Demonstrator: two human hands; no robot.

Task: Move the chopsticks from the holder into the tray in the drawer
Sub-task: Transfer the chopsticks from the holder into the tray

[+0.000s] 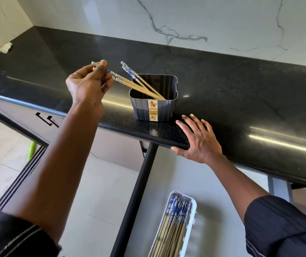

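A dark grey square holder (154,108) stands near the front edge of the black counter (241,101). Two chopsticks (141,79) with blue-and-white tops lean in it toward the left. My left hand (88,84) pinches the tops of another pair of chopsticks (130,85), whose tips still reach into the holder. My right hand (198,140) lies flat with spread fingers on the counter's edge, just right of the holder. Below, in the open drawer (204,182), a white tray (191,225) holds several chopsticks laid side by side.
A marble wall rises behind the counter. A crumpled white scrap (5,47) lies in the far left corner of the counter. The drawer's dark side rail (135,197) runs down the middle; tiled floor and a green object (30,151) show at left.
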